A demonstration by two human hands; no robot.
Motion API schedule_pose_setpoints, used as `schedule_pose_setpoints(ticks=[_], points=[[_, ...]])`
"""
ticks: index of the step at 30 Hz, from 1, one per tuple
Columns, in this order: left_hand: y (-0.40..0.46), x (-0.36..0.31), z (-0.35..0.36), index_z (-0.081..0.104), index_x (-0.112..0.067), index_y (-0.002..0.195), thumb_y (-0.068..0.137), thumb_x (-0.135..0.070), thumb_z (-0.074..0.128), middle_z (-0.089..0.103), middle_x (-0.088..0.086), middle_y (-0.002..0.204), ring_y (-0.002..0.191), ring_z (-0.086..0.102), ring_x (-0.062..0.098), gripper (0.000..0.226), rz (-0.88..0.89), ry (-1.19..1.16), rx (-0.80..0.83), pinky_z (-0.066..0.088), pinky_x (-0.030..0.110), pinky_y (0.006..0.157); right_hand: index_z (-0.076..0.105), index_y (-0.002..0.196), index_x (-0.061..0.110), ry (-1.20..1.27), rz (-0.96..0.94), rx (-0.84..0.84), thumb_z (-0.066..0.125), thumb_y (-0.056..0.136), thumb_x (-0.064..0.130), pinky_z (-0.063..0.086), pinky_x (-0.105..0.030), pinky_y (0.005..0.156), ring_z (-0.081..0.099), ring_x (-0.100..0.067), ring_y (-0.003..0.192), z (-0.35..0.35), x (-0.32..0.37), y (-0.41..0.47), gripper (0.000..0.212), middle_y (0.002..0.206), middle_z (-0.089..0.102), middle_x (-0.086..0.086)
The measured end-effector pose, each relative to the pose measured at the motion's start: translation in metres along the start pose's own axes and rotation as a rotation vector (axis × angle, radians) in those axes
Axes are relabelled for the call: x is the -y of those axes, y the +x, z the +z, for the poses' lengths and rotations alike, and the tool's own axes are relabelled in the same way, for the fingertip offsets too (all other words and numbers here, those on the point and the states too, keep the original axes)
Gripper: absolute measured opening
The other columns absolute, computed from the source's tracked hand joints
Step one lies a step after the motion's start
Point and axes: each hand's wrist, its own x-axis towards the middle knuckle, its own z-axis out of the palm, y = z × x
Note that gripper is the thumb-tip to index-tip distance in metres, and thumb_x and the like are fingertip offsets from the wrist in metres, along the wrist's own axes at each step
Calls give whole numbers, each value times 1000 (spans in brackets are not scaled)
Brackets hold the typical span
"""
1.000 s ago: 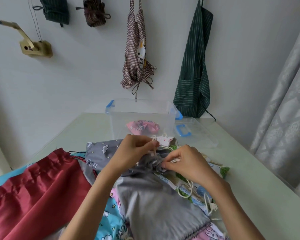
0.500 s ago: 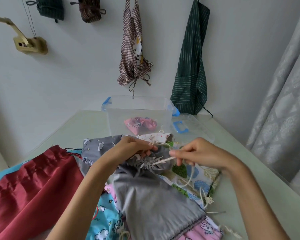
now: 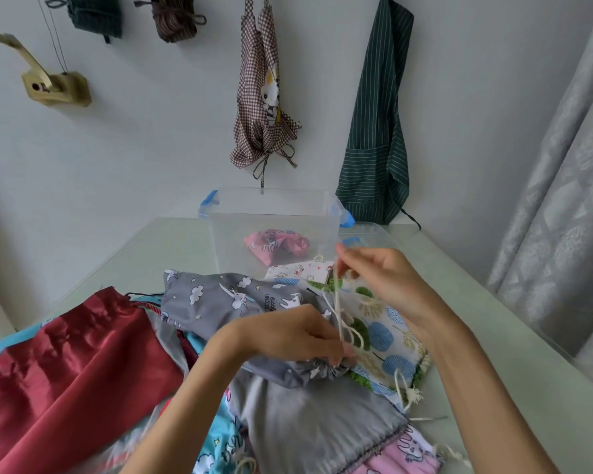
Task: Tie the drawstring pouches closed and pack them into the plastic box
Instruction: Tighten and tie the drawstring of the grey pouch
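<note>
Far left on the worktop (image 3: 493, 336) lies a big red satin pouch (image 3: 59, 364), its mouth slack, apparently waiting its turn in the heap. Next to it a grey cloud-print pouch (image 3: 233, 299) sprawls over blue and pink ones, so the untied stock sits close in front of the person, within easy reach.

In the middle, the left hand (image 3: 288, 333) bears down on the gathered neck of the plain grey pouch (image 3: 308, 408), fingers curled round the bunched cloth. That looks like an anchor, keeping the mouth puckered while the cord is worked. The pouch itself lies on top of the heap, nearest the person, with its body pointing back toward them.

From that neck the cream drawstring (image 3: 339, 309) rises up and to the right, looping once on the way. The right hand (image 3: 387, 278) is lifted above the heap and pinches the cord's upper end between fingertips, other fingers loosely bent. I take this as pulling the cord taut or forming a knot, which one I cannot tell.

Under the right wrist lies a leaf-print pouch (image 3: 380, 333), not yet dealt with.

Behind everything stands the clear plastic box (image 3: 274, 213), open, with a pink pouch (image 3: 274, 244) already inside and its lid (image 3: 374, 234) just beside it to the right.
</note>
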Motion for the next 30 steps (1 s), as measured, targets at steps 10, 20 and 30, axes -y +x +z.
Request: schedule_pose_setpoints(ticks=[10, 20, 30], points=[[-10, 6, -16, 74, -21, 75, 95, -29, 51, 61, -10, 61, 53, 47, 2, 31, -12, -422, -122, 34, 13, 52, 61, 102, 24, -301, -105, -188, 48, 95, 33, 44, -14, 70, 57, -3, 94, -8, -20, 6, 17, 104, 61, 12], [-17, 14, -25, 75, -19, 79, 91, -33, 55, 58, -5, 67, 63, 43, 6, 27, 8, -521, -205, 28, 19, 57, 66, 86, 35, -505, -198, 153, 63, 85, 39, 32, -16, 89, 41, 2, 111, -13, -12, -3, 4, 108, 59, 19], [-18, 24, -33, 76, -11, 99, 69, -32, 70, 69, 10, 93, 81, 54, 15, 36, -85, -884, -338, 46, 18, 67, 60, 66, 24, -85, -184, 162, 57, 83, 41, 44, -24, 61, 42, -11, 47, -23, 13, -19, 25, 48, 49, 1]])
